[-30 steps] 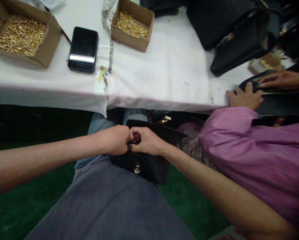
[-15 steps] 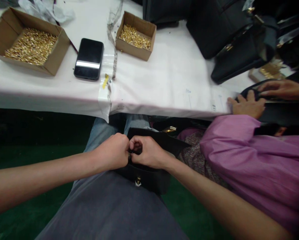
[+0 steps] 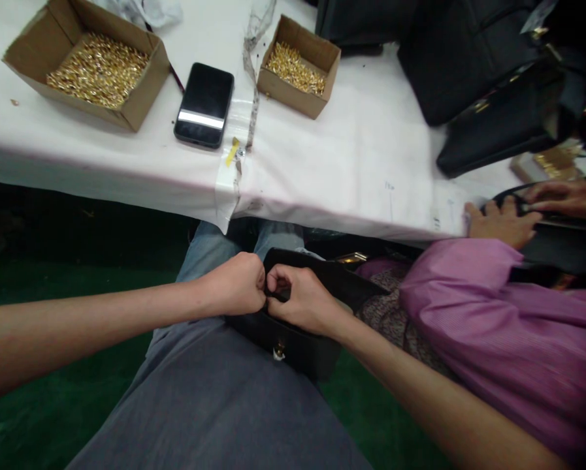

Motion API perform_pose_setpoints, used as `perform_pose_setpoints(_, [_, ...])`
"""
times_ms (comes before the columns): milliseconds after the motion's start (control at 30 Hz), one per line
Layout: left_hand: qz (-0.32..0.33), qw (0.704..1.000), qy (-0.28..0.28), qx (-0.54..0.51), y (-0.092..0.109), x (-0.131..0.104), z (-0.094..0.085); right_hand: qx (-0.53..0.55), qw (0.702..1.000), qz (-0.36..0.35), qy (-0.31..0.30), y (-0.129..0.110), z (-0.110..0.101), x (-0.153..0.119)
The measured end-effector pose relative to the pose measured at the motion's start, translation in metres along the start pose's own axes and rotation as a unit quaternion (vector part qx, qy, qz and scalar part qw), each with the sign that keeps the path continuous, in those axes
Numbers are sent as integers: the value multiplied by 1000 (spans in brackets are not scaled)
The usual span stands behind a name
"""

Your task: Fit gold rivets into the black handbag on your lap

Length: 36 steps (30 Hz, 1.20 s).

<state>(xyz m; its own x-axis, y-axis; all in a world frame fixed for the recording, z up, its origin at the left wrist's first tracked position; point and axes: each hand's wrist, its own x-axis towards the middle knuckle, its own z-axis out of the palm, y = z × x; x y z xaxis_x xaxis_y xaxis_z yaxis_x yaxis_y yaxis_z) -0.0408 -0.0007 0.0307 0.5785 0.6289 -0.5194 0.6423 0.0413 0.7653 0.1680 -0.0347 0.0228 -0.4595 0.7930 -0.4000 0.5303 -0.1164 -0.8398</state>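
A black bag [image 3: 305, 352] lies across my lap, its flap folded back and a small gold clasp [image 3: 279, 351] on its front. My left hand [image 3: 244, 284] is closed in a fist at the bag's left end. Right beside it, my right hand [image 3: 297, 294] has thumb and fingers curled into a pinch over the bag's opening. The fingertips of both hands meet at the bag's edge, and whatever small part they grip there is hidden.
On the white table [image 3: 361, 156] stand a large carton [image 3: 146, 91] and a smaller carton [image 3: 293, 94] of gold pieces, with a phone [image 3: 204, 104] between. Black bags [image 3: 493, 130] stand at the right. A co-worker's purple sleeve [image 3: 493, 313] and hands [image 3: 503, 222] are at the right.
The view has shifted, so the table items appear further right. Both my hands remain together at the bag's edge, with the left fist turned slightly.
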Motion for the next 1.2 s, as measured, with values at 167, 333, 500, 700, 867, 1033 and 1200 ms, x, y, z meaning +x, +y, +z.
perform_pose_setpoints(167, [-2, 1000, -8, -17, -9, 1, 2, -18, 1000, -3, -12, -1, 1, 2])
perform_pose_setpoints(333, [-43, 999, -29, 2, -4, -3, -2, 3, 1000, 7, -5, -1, 4, 0])
perform_pose_setpoints(500, [-67, 996, -51, -18, -6, -5, -3, 61, 997, 42, 0, 3, 4, -2])
perform_pose_setpoints(700, [-8, 994, -92, -56, -21, -4, -6, 50, 998, 36, -9, 2, 3, -1])
perform_pose_setpoints(867, [-8, 997, -72, -39, -17, -5, -9, 53, 997, 47, -8, -2, 4, 0])
perform_pose_setpoints(1033, [11, 997, -78, -16, -11, -4, -12, 37, 998, 41, -1, -4, 5, -2])
perform_pose_setpoints(1200, [30, 994, -99, 19, -14, 1, -16, 34, 998, 52, 15, -3, 7, 0])
